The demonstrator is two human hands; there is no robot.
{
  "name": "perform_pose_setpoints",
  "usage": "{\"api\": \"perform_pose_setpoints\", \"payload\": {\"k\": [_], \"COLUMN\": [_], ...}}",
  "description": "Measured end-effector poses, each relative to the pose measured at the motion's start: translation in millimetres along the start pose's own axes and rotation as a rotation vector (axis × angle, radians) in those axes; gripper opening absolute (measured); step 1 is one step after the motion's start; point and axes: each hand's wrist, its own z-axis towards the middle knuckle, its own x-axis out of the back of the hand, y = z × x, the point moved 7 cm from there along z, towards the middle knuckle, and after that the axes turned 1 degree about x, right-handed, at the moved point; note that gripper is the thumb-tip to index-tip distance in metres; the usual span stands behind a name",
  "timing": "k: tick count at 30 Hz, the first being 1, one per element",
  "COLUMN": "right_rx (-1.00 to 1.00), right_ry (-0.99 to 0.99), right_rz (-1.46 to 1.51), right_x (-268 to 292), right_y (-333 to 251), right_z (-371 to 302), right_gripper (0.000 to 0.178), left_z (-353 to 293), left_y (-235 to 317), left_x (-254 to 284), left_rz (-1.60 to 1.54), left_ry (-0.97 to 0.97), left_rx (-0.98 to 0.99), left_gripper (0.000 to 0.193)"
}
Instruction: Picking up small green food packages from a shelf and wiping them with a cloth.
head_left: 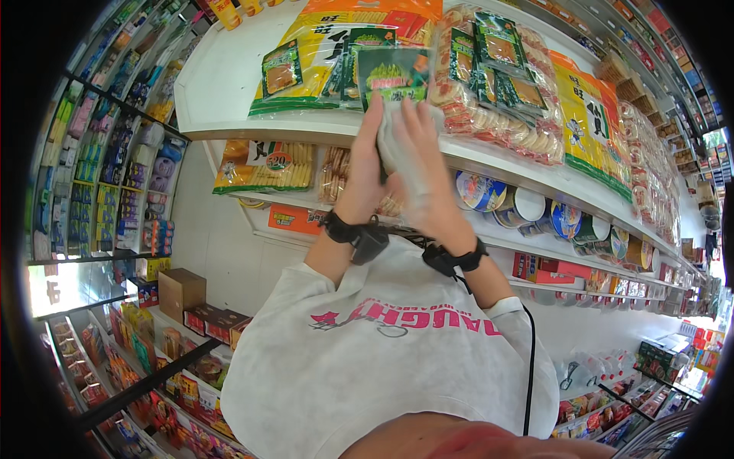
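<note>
A dark green snack packet (394, 69) is held up between my hands, in front of the upper shelf. My left hand (367, 149) is closed along its left edge, thumb side against the packet. Across the packet's lower front lies my right hand (428, 164), fingers pointing up and smeared by motion. A pale, blurred strip shows between the palms; I cannot tell what it is. Behind the held packet, similar small green packets (283, 69) rest on a large yellow and orange snack bag (313, 38). More green packets (501, 46) lie on clear bags of round crackers (489, 118).
The white upper shelf (218, 88) runs across in front of me. Below it are a bag of stick snacks (267, 168) and round tubs (527, 206). Another yellow and orange bag (589, 122) stands at the right. Stocked racks (115, 176) line the left side.
</note>
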Motion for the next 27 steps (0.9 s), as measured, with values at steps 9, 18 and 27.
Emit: {"api": "perform_pose_setpoints", "payload": {"k": [9, 18, 27], "right_rx": [-0.49, -0.015, -0.149], "right_ry": [0.219, 0.116, 0.193], "right_rz": [0.404, 0.15, 0.183], "right_x": [18, 23, 32], "right_y": [68, 2, 63], "right_z": [-7, 9, 17], "right_gripper": [0.064, 0.054, 0.037], "left_z": [-1, -3, -12], "left_y": [-47, -28, -44], "left_x": [-29, -24, -27], "left_rz": [0.253, 0.152, 0.055], "left_ry": [0.023, 0.233, 0.176], "left_rx": [0.403, 0.606, 0.666], "left_gripper": [0.07, 0.078, 0.061]}}
